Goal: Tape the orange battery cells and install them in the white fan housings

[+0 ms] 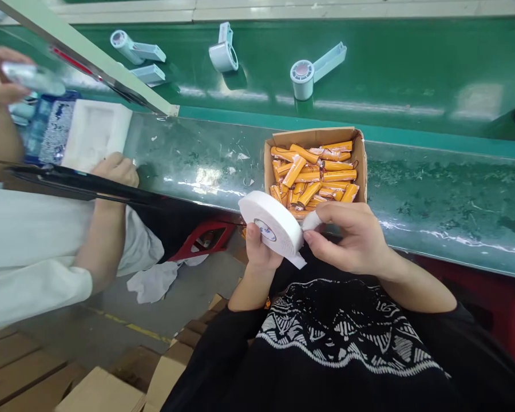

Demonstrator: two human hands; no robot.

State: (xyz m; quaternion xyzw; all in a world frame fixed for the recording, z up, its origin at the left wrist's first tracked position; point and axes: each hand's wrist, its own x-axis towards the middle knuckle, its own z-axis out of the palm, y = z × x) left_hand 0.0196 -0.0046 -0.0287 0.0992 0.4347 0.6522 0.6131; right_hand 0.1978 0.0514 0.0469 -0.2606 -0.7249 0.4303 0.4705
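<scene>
My left hand (260, 249) grips a white roll of tape (272, 224) from below, holding it in front of my chest. My right hand (352, 234) pinches the loose end of the tape at the roll's right side, near a small white piece (311, 221) by my thumb. Just beyond my hands, an open cardboard box (358, 166) holds several orange tubes (313, 171) and sits on the green bench (433, 194).
A co-worker in a white sleeve (34, 269) stands at the left, one hand (115, 169) on a white foam tray (94, 131), the other raised holding something pale. Three white dispenser parts (302, 74) lie on the green conveyor (412, 63). Cardboard boxes (103, 392) sit on the floor.
</scene>
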